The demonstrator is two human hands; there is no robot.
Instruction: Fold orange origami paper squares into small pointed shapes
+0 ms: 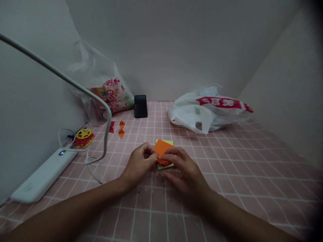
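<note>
An orange paper piece (162, 148) is held just above the pink checked tabletop (227, 168), over a yellow-green paper sheet (165, 165) lying flat. My left hand (138, 163) pinches the orange paper's left edge with thumb and fingers closed. My right hand (183, 168) grips its lower right part, fingers curled over a cut, frilled edge. Both forearms reach in from the bottom of the view.
A white lamp base (41, 176) with a bent arm and cable sits at left. Yellow and red paper cut-outs (83, 137), orange scraps (121, 129), a black phone (140, 106), a clear bag (106, 89) and a white plastic bag (207, 109) lie toward the back wall.
</note>
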